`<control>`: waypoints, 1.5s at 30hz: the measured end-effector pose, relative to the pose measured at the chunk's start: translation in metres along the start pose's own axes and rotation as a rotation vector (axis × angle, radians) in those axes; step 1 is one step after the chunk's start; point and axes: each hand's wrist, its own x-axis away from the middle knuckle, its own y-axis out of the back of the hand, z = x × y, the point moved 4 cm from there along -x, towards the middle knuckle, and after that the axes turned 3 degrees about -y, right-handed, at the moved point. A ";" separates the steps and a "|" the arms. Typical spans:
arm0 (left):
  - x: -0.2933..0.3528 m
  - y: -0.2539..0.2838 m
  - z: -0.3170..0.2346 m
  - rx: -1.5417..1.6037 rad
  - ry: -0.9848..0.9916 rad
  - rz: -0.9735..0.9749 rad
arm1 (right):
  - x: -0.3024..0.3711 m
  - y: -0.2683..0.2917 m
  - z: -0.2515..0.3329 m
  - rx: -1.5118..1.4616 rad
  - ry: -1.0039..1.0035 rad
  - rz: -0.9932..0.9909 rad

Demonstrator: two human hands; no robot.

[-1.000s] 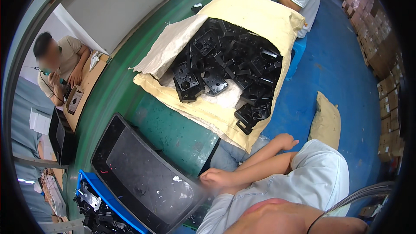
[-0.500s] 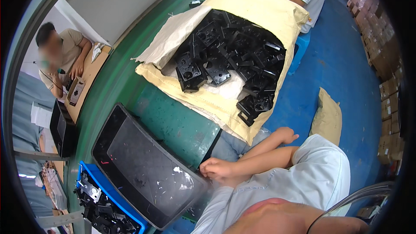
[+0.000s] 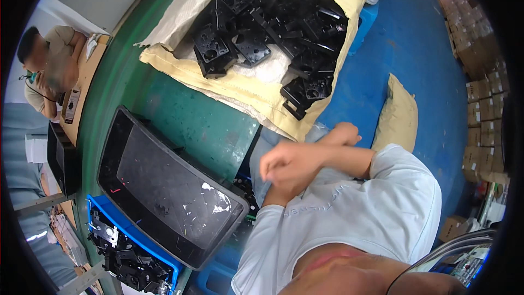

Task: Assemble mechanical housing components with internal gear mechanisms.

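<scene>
My forearms cross in front of my pale shirt. My right hand (image 3: 281, 161) hangs over the left forearm, its fingers loosely bent and slightly blurred, with nothing visible in them. Beyond it, my left hand (image 3: 347, 133) reaches out to the right by the sack's near corner, fingers relaxed, no object in it. Ahead lies a large yellow woven sack (image 3: 213, 92), its mouth folded back over black molded plastic parts (image 3: 251, 46). To the left of my right hand is a shallow black tray (image 3: 164, 180) with white scuffs, apart from both hands.
A blue crate (image 3: 117, 216) of black parts stands beyond the tray at lower left. Right of the sack, a filled yellow bag (image 3: 397, 112) lies on the blue floor. A person (image 3: 54, 65) sits at a side table, far left. Stacked cartons (image 3: 480, 114) line the right.
The view has shifted, so the sack sits higher in it. My right hand has lifted from beside the tray's edge onto the left forearm. The left hand stays stretched out to the right.
</scene>
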 end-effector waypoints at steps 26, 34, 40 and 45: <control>0.239 -0.078 0.088 -0.270 -0.031 -0.135 | 0.089 0.150 0.082 0.086 0.906 -1.186; 0.231 -0.066 0.096 -0.175 -0.004 0.030 | 0.024 0.112 0.062 -0.392 0.979 -0.885; 0.231 -0.072 0.096 -0.187 -0.010 0.029 | 0.003 0.084 0.062 -0.339 0.732 -0.682; 0.229 -0.070 0.096 -0.183 0.003 0.019 | -0.008 0.072 0.052 -0.218 0.665 -0.540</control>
